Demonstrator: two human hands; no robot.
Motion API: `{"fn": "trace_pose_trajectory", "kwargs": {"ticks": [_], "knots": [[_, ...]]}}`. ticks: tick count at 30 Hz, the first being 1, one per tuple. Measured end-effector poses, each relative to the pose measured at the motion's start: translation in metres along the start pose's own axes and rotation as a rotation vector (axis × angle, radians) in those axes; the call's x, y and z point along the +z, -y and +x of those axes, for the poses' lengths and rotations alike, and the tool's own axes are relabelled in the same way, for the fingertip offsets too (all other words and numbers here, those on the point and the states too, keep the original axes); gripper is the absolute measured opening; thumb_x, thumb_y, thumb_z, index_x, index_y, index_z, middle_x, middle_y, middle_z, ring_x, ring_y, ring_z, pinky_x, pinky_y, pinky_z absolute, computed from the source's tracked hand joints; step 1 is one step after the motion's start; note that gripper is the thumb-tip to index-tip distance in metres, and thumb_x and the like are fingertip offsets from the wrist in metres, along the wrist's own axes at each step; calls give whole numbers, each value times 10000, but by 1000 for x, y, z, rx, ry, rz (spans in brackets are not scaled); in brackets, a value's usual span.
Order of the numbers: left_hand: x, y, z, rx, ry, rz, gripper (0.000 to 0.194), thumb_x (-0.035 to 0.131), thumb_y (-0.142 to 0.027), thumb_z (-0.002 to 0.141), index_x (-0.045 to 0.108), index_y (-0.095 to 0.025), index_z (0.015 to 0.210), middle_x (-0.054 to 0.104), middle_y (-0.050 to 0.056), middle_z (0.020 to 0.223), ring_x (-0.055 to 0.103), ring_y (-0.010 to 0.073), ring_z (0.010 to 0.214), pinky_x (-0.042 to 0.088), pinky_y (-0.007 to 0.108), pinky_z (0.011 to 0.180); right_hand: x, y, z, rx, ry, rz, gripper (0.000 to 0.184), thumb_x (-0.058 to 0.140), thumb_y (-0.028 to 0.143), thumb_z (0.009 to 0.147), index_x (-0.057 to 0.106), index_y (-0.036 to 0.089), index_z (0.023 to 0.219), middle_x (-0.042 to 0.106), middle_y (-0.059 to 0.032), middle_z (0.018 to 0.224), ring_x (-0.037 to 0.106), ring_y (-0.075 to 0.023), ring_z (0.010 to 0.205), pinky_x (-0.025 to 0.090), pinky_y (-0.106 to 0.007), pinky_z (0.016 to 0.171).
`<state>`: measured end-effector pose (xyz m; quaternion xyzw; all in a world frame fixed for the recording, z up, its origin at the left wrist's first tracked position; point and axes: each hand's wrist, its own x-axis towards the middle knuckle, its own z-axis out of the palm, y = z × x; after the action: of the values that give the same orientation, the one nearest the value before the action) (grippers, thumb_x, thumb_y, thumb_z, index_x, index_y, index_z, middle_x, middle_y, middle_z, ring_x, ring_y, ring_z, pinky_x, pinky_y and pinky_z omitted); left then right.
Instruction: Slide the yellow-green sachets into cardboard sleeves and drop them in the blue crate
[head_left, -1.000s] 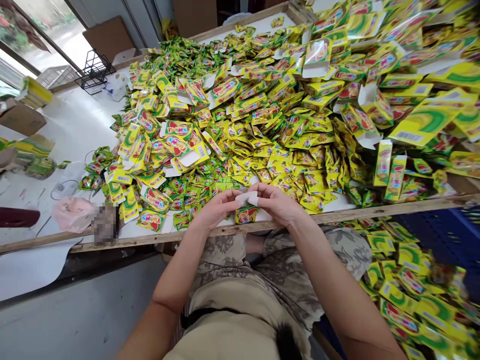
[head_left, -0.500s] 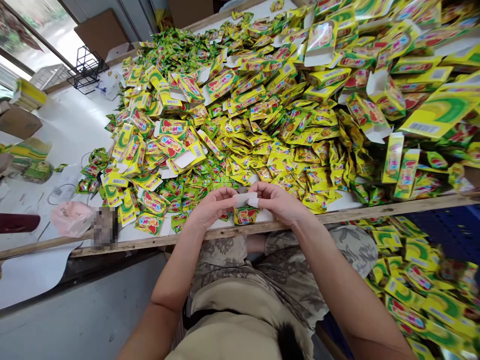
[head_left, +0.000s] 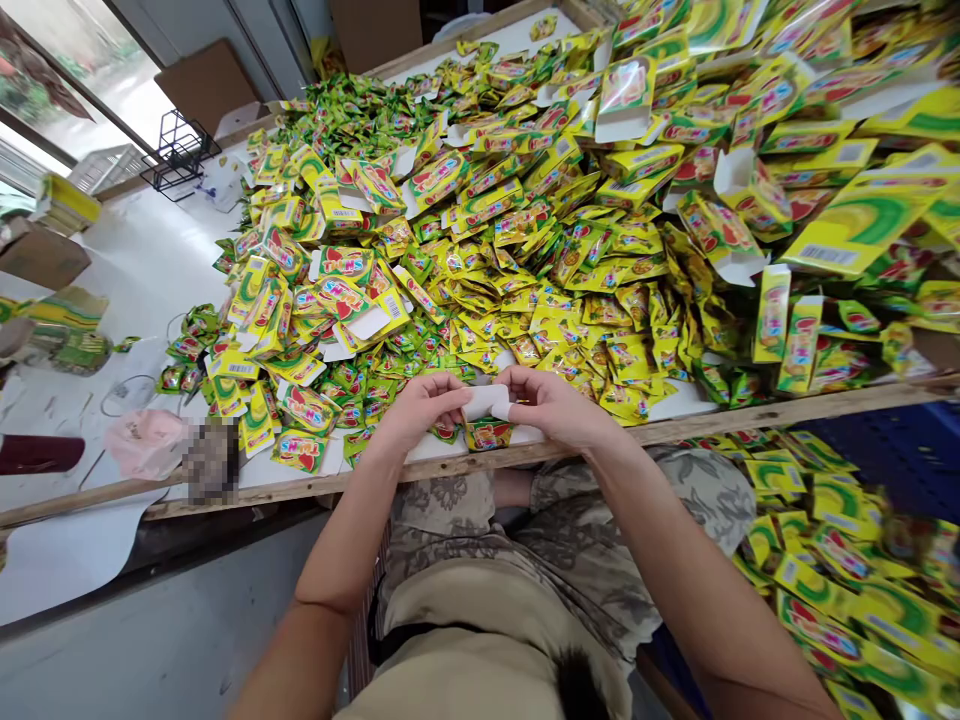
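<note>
Seen from above, a person with bare forearms sits at a white tabletop [head_left: 161,260] edged with a pale wooden rail [head_left: 420,467], both hands meeting just over that rail, in front of the body. Between them is a short, plain white strip of card [head_left: 478,402], its long axis running from side to side, roughly in line with the rail. The left hand [head_left: 429,408] pinches the strip's left end between thumb and curled fingers; the right hand [head_left: 551,408] pinches the right end the same way, thumb toward the viewer. Neither hand is nearer: the strip lies to the right of the left fingertips and to the left of the right ones, touching both. Directly below it, on the body side, shows a small glossy green-and-yellow printed packet [head_left: 489,436] with red fruit pictures, wider than it is tall (whether the white strip is its own open flap or a separate piece, I cannot tell). Beyond the fingers, and close to them, rises a large heap of shiny yellow foil sachets [head_left: 570,350]; past the left hand are small green foil sachets [head_left: 360,385] and yellow-and-green cardboard boxes [head_left: 306,408], some with white flaps open.
</note>
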<state>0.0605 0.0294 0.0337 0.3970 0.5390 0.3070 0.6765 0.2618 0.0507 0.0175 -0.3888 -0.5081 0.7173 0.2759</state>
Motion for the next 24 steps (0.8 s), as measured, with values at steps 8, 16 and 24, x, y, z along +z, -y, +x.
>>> {"fn": "trace_pose_trajectory", "kwargs": {"ticks": [8,16,24], "knots": [[6,16,0,45,-101,-75,459,816,-525,583,614,-157,767,579,-40,526,511,74,431,423,195,450,2,-8,0,32,-42,124,301,784,292,571,575,181,758,574,28,707,496,-103,639,381,-230,592],[27,35,-5,449,-379,143,285,727,-468,746,654,-199,802,604,-30,653,505,84,552,401,215,531,0,-4,0,78,30,131,363,814,292,525,583,173,778,565,47,663,468,-84,580,332,-209,534],[17,37,5,175,-153,-118,446,748,-567,680,598,-172,820,501,-76,464,413,52,375,312,173,384,-4,-8,6,88,-10,159,351,804,315,537,586,165,768,553,49,639,457,-81,567,315,-218,541]]}}
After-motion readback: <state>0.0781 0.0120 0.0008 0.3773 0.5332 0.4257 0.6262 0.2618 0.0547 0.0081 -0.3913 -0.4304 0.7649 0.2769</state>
